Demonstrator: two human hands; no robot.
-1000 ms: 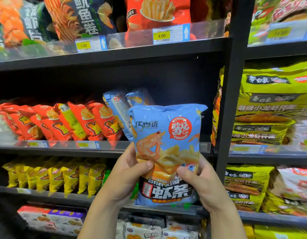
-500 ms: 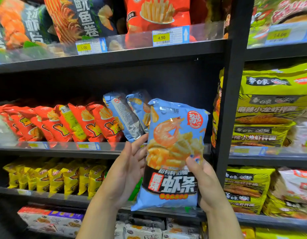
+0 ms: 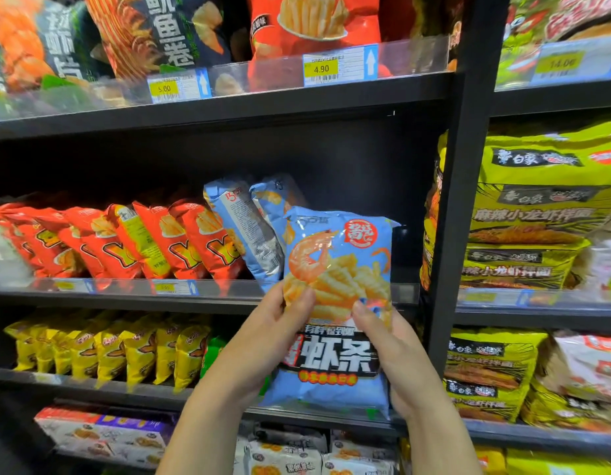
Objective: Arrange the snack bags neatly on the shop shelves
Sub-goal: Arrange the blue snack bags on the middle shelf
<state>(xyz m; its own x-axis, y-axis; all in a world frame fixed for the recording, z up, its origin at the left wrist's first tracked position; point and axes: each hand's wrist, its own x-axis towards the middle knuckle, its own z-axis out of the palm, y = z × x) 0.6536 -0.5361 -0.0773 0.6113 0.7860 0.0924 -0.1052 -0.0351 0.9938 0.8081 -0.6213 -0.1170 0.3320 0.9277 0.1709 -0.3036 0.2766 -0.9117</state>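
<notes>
A light-blue shrimp-stick snack bag stands upright in front of the middle shelf, held by both hands. My left hand grips its left edge with the thumb across the front. My right hand grips the right edge, thumb on the front too. Two matching blue bags lean on the middle shelf just behind it, beside a row of red-orange snack bags. The bag's top reaches into the dark gap at the shelf's right end.
A black upright post bounds the bay on the right, with yellow-green noodle packs beyond it. Dark and red bags fill the upper shelf. Yellow bags line the shelf below, boxed snacks at the bottom.
The blue bag has turned from tilted to upright and risen a little toward the shelf gap. My left hand went from open beside the bag to gripping its left edge.
</notes>
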